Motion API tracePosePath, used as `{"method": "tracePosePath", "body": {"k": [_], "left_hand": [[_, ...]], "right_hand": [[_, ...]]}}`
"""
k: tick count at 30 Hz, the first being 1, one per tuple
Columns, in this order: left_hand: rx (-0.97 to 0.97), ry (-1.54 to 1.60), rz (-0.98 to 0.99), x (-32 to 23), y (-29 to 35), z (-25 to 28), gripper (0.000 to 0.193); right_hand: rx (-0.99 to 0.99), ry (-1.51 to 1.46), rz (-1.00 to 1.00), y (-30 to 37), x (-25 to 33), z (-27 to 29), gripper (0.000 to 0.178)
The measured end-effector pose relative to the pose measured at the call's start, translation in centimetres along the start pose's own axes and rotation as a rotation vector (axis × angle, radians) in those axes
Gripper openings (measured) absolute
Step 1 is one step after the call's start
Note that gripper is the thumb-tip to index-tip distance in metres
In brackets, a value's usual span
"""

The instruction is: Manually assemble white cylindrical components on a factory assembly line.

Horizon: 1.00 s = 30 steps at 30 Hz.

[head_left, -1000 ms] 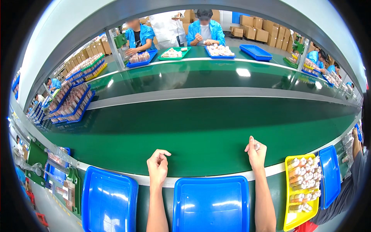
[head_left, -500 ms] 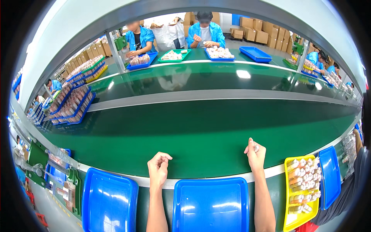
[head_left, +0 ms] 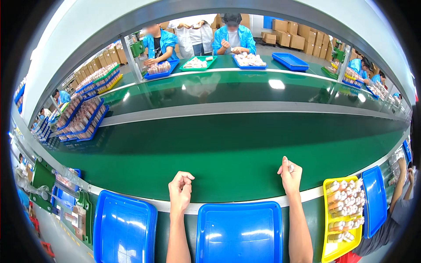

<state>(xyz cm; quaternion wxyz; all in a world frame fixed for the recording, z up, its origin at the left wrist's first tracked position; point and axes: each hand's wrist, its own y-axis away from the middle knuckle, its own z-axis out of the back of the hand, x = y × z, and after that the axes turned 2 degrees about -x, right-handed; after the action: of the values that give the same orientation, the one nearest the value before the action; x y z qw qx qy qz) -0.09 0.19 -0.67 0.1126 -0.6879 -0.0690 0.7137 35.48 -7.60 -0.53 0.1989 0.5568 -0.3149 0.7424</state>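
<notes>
Two hands rest at the near edge of the green belt [head_left: 228, 162], both idle. Left hand [head_left: 180, 190] is curled into a loose fist, nothing visible inside it. Right hand [head_left: 289, 174] is also curled, with a small pale thing at the fingertips; too small to tell whether it is a part or just a nail, so can't call that grip.

The belt in front of the hands is bare, no parts within reach on it. Blue tray [head_left: 239, 232] directly below the hands is empty, and so is the second blue tray [head_left: 125, 230] to the left. Yellow tray [head_left: 342, 215] just right of the right forearm holds rows of small pale tubes, looks mostly full.

My read: nothing is started at this station. No piece on the belt, none in the blue trays. All the work is left.

Other workers in blue coats across the far belt handle their own trays.
</notes>
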Motion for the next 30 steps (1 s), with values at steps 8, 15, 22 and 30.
{"method": "tracePosePath", "body": {"k": [8, 15, 22, 30], "left_hand": [[0.000, -0.031, -0.026, 0.39, -0.14, 0.14, 0.023], [0.007, -0.020, -0.029, 0.32, -0.13, 0.14, 0.022], [-0.006, -0.051, -0.019, 0.40, -0.22, 0.18, 0.021], [-0.011, -0.042, -0.034, 0.61, -0.25, 0.27, 0.021]], "right_hand": [[0.004, -0.019, -0.003, -0.03, 0.04, -0.01, 0.053], [0.001, 0.000, -0.007, -0.03, -0.06, -0.02, 0.053], [0.003, 0.013, -0.003, -0.11, -0.22, 0.03, 0.054], [0.003, 0.007, -0.002, -0.03, 0.09, -0.04, 0.053]]}}
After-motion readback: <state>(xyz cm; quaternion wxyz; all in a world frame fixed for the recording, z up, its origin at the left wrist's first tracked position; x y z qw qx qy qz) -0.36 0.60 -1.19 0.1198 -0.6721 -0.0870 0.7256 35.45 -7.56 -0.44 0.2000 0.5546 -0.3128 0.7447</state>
